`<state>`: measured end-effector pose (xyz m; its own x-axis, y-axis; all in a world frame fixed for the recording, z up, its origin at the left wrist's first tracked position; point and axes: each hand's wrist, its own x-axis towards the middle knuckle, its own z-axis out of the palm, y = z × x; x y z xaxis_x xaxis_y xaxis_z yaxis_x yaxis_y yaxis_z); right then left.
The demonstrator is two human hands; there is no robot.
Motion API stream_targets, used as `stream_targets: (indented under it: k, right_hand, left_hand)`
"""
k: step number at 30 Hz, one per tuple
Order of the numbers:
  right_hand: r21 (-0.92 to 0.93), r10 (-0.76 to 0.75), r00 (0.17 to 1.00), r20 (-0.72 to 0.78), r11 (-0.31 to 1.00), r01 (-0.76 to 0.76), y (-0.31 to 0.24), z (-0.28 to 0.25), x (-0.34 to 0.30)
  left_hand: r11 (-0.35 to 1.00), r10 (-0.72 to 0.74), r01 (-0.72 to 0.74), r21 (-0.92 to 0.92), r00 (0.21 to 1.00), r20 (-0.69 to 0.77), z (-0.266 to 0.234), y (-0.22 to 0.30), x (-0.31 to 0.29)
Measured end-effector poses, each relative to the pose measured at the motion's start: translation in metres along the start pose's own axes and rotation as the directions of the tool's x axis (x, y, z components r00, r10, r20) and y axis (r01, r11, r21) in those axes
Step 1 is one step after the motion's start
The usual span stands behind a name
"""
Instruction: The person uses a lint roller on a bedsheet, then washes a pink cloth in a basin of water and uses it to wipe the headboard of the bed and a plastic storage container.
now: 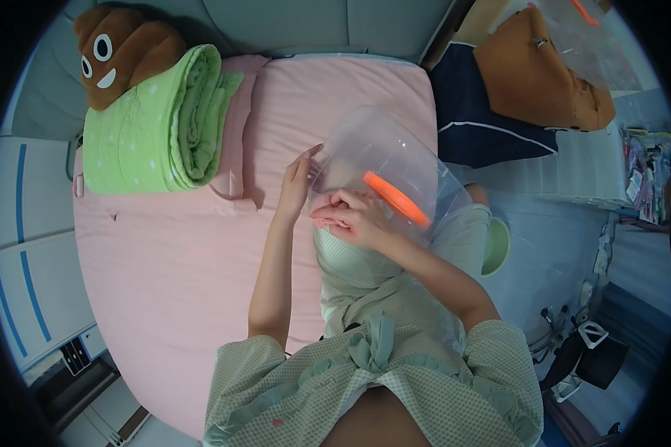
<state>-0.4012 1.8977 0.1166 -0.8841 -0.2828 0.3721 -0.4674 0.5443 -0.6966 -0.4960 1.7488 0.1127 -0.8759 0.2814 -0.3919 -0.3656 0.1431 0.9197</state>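
Note:
A clear plastic box [376, 141], possibly a lid or bin, rests tilted across my lap and the bed's edge. An orange handle [397, 200] runs along its near side. My left hand [299, 181] is closed on the box's left edge, with the fingertips partly hidden by the rim. Bunched under the fingers of my right hand [359, 216] is a pink cloth [326, 211], pressed against the box's near left part. The right forearm crosses over my lap just below the orange handle.
I sit on a bed with a pink sheet [194, 276]. A folded green quilt [142, 138] and a brown plush [127, 52] lie at far left. Dark blue fabric [473, 112] and a brown bag [540, 74] are at far right. A green bin [497, 247] stands on the floor.

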Motion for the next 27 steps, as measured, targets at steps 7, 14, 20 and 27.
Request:
stream_targets:
  k: [7, 14, 20, 27]
  right_hand:
    - [-0.033, 0.186, 0.965, -0.183, 0.980, -0.195, 0.030, 0.004, 0.031]
    - [-0.024, 0.225, 0.970, -0.097, 0.973, -0.228, 0.025, 0.012, 0.027]
    - [-0.096, 0.085, 0.995, -0.050, 0.991, -0.090, 0.047, -0.005, 0.039]
    - [-0.247, 0.324, 0.899, -0.295, 0.883, -0.400, 0.063, -0.012, 0.059]
  left_hand:
    - [0.993, 0.117, -0.117, -0.020, 0.993, 0.010, -0.002, -0.016, -0.003]
    - [0.982, 0.184, -0.185, -0.022, 0.982, -0.040, -0.002, -0.041, -0.001]
    - [0.953, 0.196, -0.200, -0.227, 0.980, -0.040, -0.004, -0.059, 0.002]
    - [0.960, 0.276, -0.269, 0.076, 0.957, -0.089, -0.001, -0.056, -0.001]
